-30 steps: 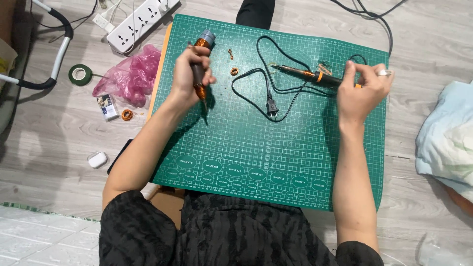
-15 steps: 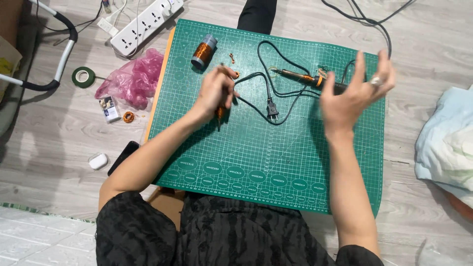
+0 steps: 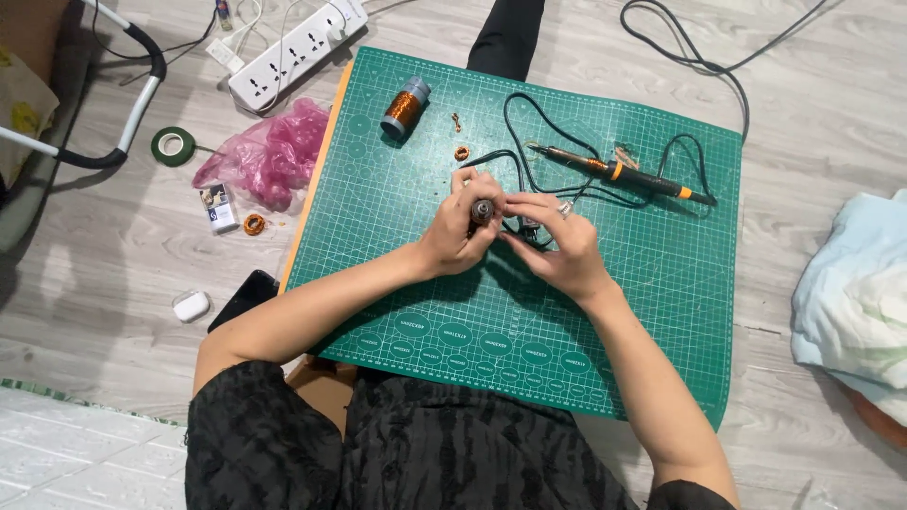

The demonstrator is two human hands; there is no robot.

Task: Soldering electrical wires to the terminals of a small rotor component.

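Hands meet mid-mat: left hand fingers wrapped round a small dark tool, end-on toward the camera, right hand fingers pinching its tip, above the green cutting mat

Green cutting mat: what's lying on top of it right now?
On the green cutting mat: copper wire spool, soldering iron, black cord. Left hand and right hand meet over a small dark object, mostly covered.

mat: spool far-left | soldering iron far-right | hands mid-mat, perhaps on a small tool
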